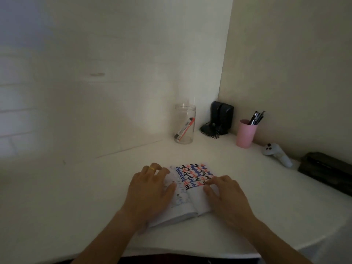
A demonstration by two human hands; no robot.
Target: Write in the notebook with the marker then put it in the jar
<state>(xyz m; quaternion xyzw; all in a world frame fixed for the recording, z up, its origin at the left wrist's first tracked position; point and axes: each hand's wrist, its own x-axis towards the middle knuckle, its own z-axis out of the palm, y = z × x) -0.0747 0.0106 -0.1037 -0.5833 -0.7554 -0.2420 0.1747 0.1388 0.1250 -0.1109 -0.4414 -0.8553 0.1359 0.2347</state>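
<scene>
My left hand [150, 189] and right hand [226, 193] lie flat and open, pinning the notebook [190, 187] on the desk [238, 216]; the marker [184, 129] leans inside the jar [185, 123]; light, slick, I'd pinch mid-barrel.

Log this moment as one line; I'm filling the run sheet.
left hand: flat on notebook | right hand: flat on notebook | notebook: open, page part-filled | marker: leaning in jar | stage: marker not in hand

Both hands [187, 195] flat — fingers spread
</scene>
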